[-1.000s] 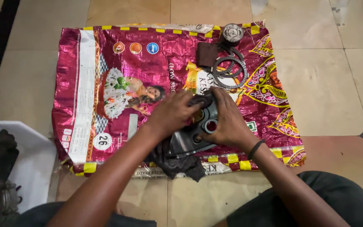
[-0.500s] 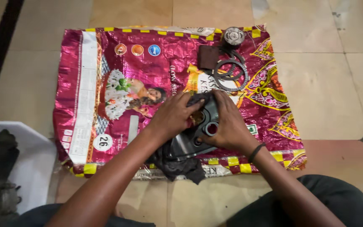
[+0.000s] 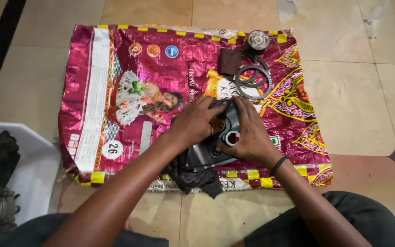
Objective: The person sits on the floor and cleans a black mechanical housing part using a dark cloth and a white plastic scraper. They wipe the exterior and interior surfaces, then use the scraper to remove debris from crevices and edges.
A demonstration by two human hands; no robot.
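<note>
The dark metal housing lies flat on a shiny magenta sack that is spread over the tiled floor, and both hands press on it from above. One risk, in my judgement, is that the housing slides on the smooth sack if one hand pushes harder than the other, because nothing blocks it at the sides. A second risk is the dark rag that lies partly under the housing, on the wrist side of the left fingers: it makes the support uneven, so the part could rock. The round red-rimmed opening is just under the right thumb, and a slipping finger could be caught at its edge.

The left hand comes in from the lower left with the forearm stretched across the sack; its fingers are together and curled down over the top of the housing. The right hand comes from the lower right, with a black band at the wrist; its fingers lie spread and flat on the upper edge, the thumb bent inward. Whether either hand really clamps the part or only presses on it, I cannot tell.

Beyond the fingertips, well apart from them, lie toothed metal rings, a small dark brown block and a round grey bearing-like part.
</note>
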